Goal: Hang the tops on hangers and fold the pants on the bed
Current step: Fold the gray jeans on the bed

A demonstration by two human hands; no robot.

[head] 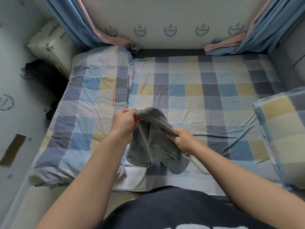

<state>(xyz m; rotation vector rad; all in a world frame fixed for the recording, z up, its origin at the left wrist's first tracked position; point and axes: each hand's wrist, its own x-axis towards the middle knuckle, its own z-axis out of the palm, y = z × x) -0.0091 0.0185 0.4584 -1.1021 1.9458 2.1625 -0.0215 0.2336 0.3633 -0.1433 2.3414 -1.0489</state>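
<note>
A pair of grey pants (153,142) hangs bunched above the checked bed sheet (206,100), near the bed's front middle. My left hand (124,123) pinches the top edge of the pants at their upper left. My right hand (182,139) grips the same edge lower and to the right. The lower part of the pants droops onto the sheet, with a pocket seam showing. No hanger or top is in view.
A checked pillow (92,100) lies on the left of the bed, a folded checked quilt (283,129) at the right edge. Blue and pink curtains (82,25) hang at both back corners. Dark clothing (44,76) sits by the left wall.
</note>
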